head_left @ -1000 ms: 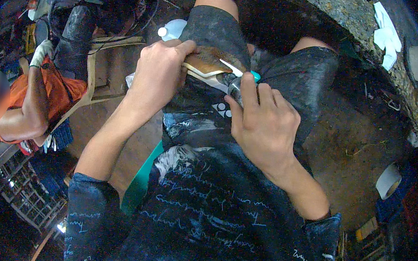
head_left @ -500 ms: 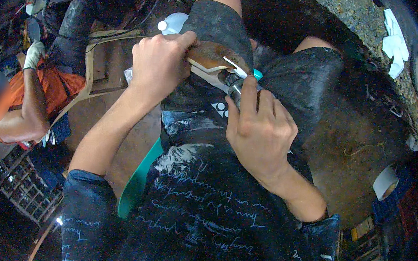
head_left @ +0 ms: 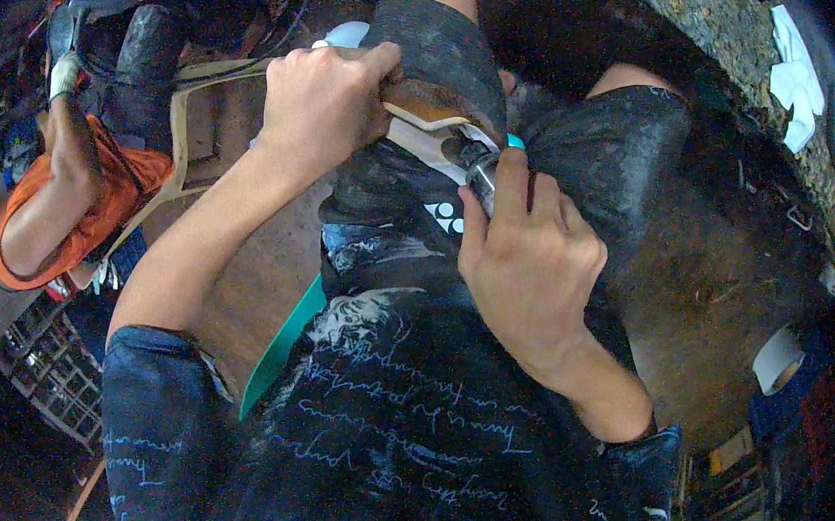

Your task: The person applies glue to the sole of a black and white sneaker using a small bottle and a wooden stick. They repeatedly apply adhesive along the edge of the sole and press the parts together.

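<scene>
Over my lap lies a brown leather piece (head_left: 431,99) with a pale edge and white lining. My left hand (head_left: 322,99) is closed on its left end, the fingertips curled round out of sight. In my right hand (head_left: 536,262) is a metal-headed hand tool that looks like pincers (head_left: 483,176). Its dark end meets the white lining near the piece's right end, and my palm hides the handles. A small bit of teal (head_left: 516,141) shows just beyond my right index finger.
A teal strip (head_left: 280,356) hangs beside my left side. Beyond my left hand sits a white bottle (head_left: 345,35). At left a co-worker in an orange shirt (head_left: 93,184) sits near a pale wooden frame (head_left: 177,132). White sheets (head_left: 797,81) lie on a rough slab; a white roll (head_left: 776,357) stands right.
The pale strip at the tool's end now bends back toward the brown piece instead of sticking out over the tool. My hands have shifted slightly. The co-worker's raised arm has moved.
</scene>
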`<move>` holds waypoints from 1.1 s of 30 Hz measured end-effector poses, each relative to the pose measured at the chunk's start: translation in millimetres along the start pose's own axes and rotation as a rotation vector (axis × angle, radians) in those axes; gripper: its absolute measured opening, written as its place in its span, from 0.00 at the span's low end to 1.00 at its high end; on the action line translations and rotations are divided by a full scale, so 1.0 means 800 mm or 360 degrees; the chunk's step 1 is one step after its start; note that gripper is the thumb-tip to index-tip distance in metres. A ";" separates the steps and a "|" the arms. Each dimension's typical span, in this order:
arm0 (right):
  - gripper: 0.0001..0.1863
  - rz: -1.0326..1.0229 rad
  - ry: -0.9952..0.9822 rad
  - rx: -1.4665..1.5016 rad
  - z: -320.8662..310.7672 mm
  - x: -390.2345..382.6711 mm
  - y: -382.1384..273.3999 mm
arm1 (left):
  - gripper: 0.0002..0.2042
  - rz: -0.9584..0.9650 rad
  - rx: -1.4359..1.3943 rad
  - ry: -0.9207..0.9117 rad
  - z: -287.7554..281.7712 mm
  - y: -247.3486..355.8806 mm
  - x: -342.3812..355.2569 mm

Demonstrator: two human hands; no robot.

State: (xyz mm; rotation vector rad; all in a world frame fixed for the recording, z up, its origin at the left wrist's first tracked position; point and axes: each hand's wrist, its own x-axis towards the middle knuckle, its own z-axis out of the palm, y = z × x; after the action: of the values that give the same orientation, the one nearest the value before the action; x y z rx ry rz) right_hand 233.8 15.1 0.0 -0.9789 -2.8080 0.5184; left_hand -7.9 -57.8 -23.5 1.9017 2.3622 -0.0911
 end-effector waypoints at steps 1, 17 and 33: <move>0.20 0.0004 -0.0010 0.0023 0.000 0.000 0.001 | 0.18 0.0061 -0.0009 0.0024 0.000 -0.001 0.003; 0.20 0.0081 -0.0073 0.0029 -0.011 -0.012 0.006 | 0.29 0.0093 0.0034 -0.0056 -0.003 0.009 0.001; 0.21 0.0072 -0.0037 0.0011 -0.014 -0.017 0.008 | 0.12 0.0187 0.0085 -0.0054 -0.014 0.014 0.010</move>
State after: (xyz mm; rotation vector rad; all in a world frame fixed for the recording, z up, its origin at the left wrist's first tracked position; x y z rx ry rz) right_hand 250.5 14.5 8.0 -1.0435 -2.8083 0.5481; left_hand 1.2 -46.2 -13.4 2.0414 2.2421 -0.1770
